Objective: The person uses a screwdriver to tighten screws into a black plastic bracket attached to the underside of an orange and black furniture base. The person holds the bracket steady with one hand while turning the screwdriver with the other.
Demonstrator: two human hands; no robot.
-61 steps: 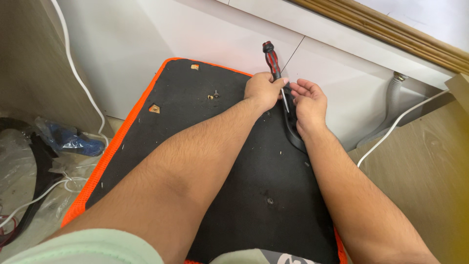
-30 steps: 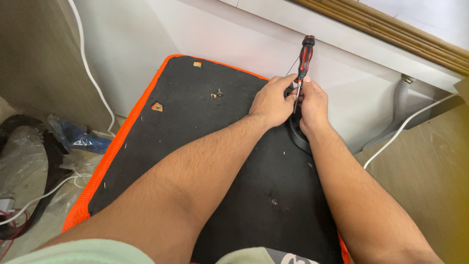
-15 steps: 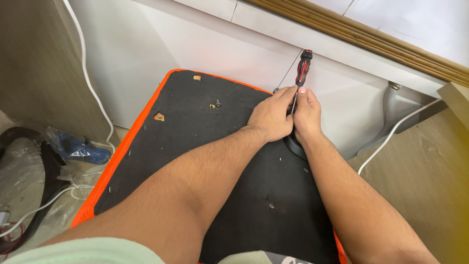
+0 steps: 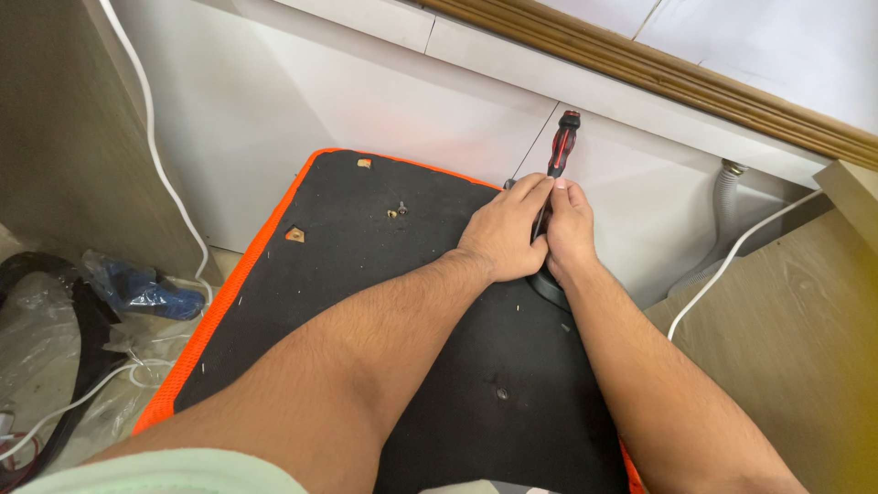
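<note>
A screwdriver with a red and black handle stands nearly upright over the far right part of a black panel with an orange edge. My left hand and my right hand are pressed together around its shaft, just below the handle. The tip is hidden behind my fingers. A black curved part shows on the panel under my right wrist. Two small screws lie on the panel to the left of my hands.
White tiled wall with a wooden trim rises behind the panel. A grey corrugated hose and a white cable run at the right over a wooden board. Left lie a white cable, crumpled plastic and a black hose.
The screwdriver went from tilted left to nearly upright, and my two hands closed together around its shaft. The view moved closer to the wall.
</note>
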